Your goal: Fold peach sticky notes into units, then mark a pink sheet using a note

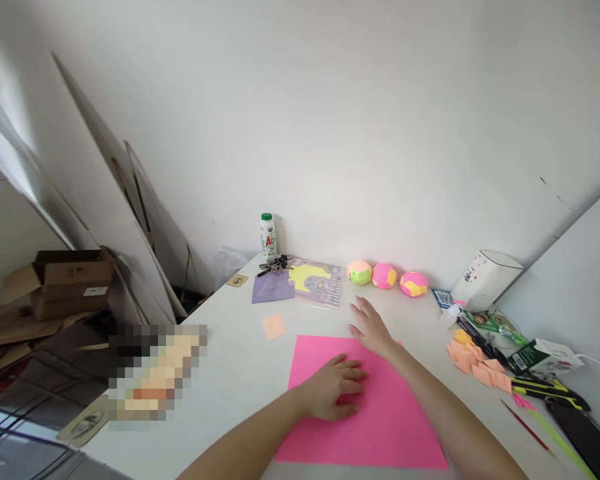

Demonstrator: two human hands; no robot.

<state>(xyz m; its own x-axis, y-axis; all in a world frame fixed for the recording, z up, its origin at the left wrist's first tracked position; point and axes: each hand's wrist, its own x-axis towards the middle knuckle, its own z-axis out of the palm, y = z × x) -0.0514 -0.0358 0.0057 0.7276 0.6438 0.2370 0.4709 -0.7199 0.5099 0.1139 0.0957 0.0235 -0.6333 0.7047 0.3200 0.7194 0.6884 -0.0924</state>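
Observation:
A large sheet of pink paper lies flat on the white table in front of me. My left hand rests on the middle of the sheet, palm down with its fingers spread. Over the sheet's far edge is my right hand, fingers apart and holding nothing; whether it touches the paper I cannot tell. Left of the sheet lies a small square of peach paper. Behind my right hand, three faceted paper balls stand in a row, the nearest being the peach and green ball.
At the back stand a white bottle, keys and a purple sheet. Folded peach papers, a green-and-white box, a white paper tube and a paintbrush crowd the right. A cardboard box stands beyond the table's left edge.

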